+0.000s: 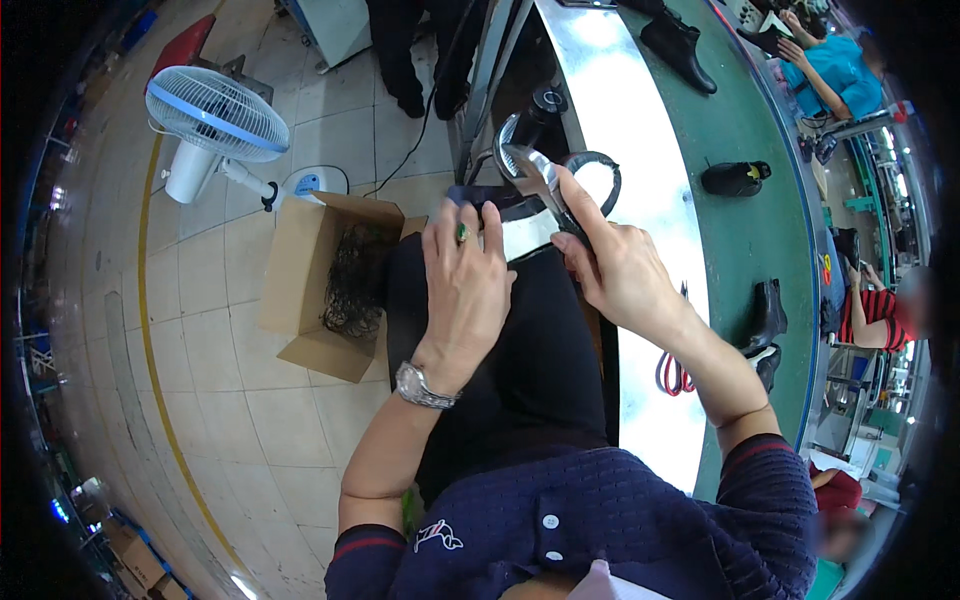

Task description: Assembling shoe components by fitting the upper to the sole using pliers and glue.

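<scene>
Over my lap, my left hand (465, 290) holds down a dark shoe piece with a pale lining (528, 234), its fingers bent over the left part. The fingertips are partly hidden, and a ring and a wristwatch (425, 387) show on this arm. My right hand (622, 272) is wrapped round the dark handle of a hammer-like tool (535, 170) with a broad, shiny metal head. That head is just above the piece's far edge, beside a black post with a round top (546, 103). Whether the head touches the piece, I cannot tell.
Right of me runs a shiny metal worktop (645, 200) with a black ring-shaped thing (612, 182) and red-handled scissors (676, 372). Black boots (680, 50) stand on the green belt (715, 130) beyond. At left are an open carton (290, 265) and a fan (215, 115).
</scene>
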